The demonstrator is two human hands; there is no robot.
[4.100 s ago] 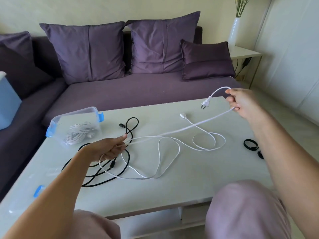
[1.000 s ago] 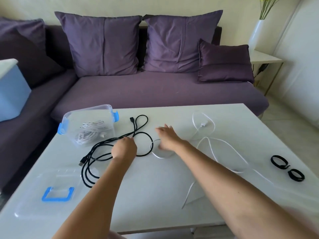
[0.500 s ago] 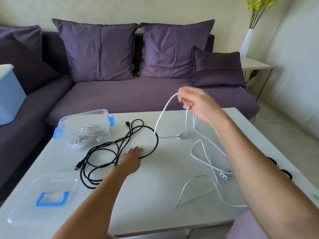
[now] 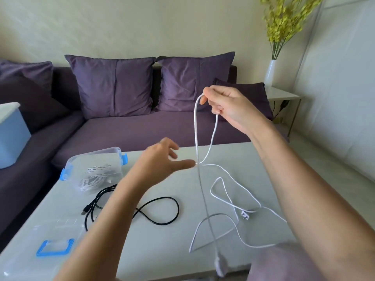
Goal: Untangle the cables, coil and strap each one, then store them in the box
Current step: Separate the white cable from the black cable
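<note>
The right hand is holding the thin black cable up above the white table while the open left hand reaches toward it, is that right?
No. The right hand grips the thin white cable; the thin black cable lies loose on the white table. The open left hand does reach toward the lifted cable. The head view shows it.

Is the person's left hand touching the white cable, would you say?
Cannot tell: in the head view the thumb tip of the left hand reaches the white cable, but blur hides contact or gap.

Table [image 4: 162,250] — box [image 4: 113,159], lid [image 4: 30,260], black cable [image 4: 178,208], white cable [image 4: 244,215].
</note>
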